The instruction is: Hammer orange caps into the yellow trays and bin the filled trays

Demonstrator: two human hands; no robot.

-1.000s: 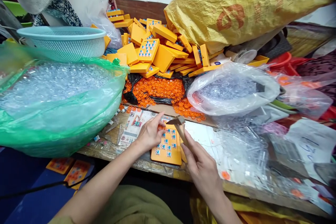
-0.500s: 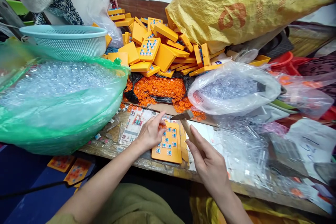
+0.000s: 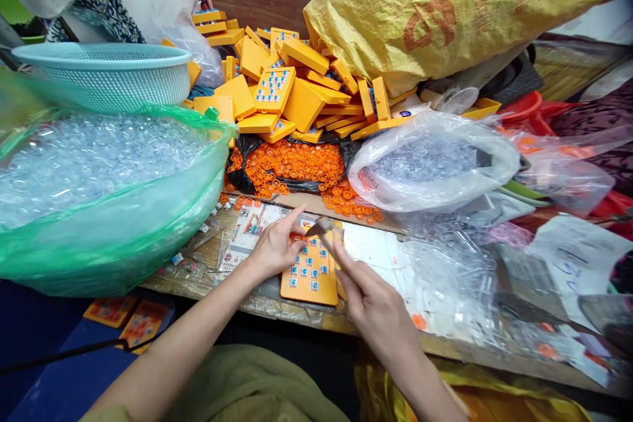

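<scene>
A hammer (image 3: pixel 342 258) with a pale wooden handle and a metal head is in my right hand (image 3: pixel 373 300), fingers wrapped round the handle. Its head is over the top of a flat yellow-orange panel (image 3: pixel 291 291) studded with small clear squares that have blue centres. At the panel's upper left, my left hand (image 3: pixel 271 247) rests with thumb and fingers closed on a small orange ring (image 3: pixel 297 236), partly hidden by the fingers. Under the panel lies a printed sheet (image 3: pixel 244 231) on the bench.
Behind lie loose orange rings (image 3: pixel 297 161) in a black bag and a heap of yellow panels (image 3: pixel 304 105). A green bag (image 3: pixel 123 224) of clear pieces stands left, below a blue basket (image 3: pixel 113 76). To the right are a white bag (image 3: pixel 366 191) and clear plastic parts (image 3: pixel 455 277).
My right hand has brought the hammer left and its head down over the panel's top, near my left fingers. My left hand keeps its place at the panel. The view has shifted slightly.
</scene>
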